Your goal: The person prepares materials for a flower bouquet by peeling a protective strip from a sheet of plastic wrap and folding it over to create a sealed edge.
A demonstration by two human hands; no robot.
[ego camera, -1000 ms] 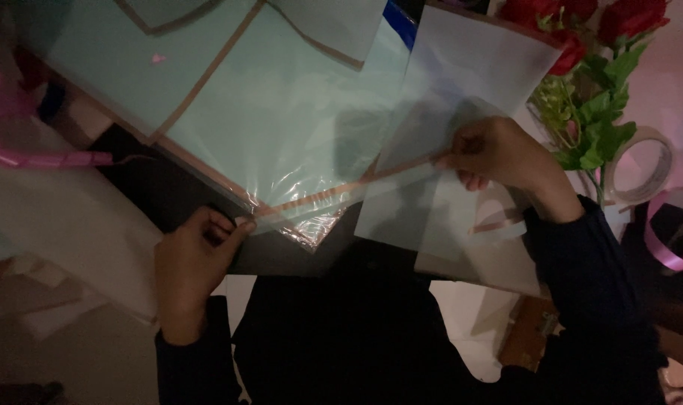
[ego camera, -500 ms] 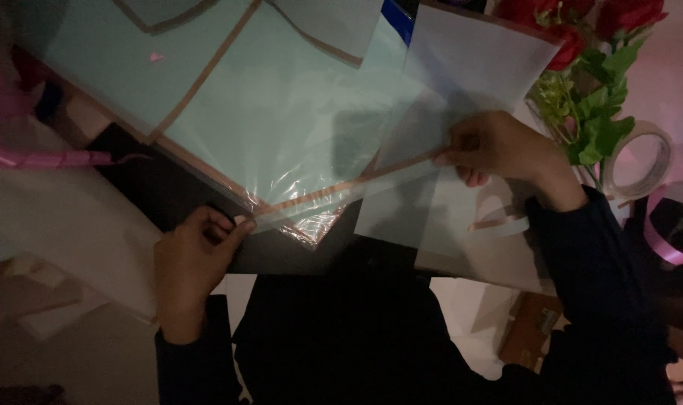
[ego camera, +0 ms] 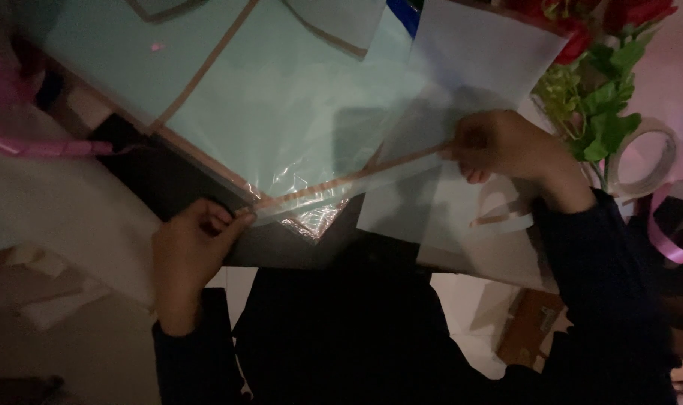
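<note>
Left hand (ego camera: 188, 251) and right hand (ego camera: 503, 146) pinch wrapping sheet (ego camera: 296, 127) edge

My view is dim and grainy — light falls mainly on the pale green sheets (ego camera: 296, 112) at upper centre, with glare on the crinkled clear film (ego camera: 304, 210). My left hand (ego camera: 188, 251) and right hand (ego camera: 506, 146) sit in murky half-shadow. The lower frame goes nearly black — edges soft, details smeared.
</note>
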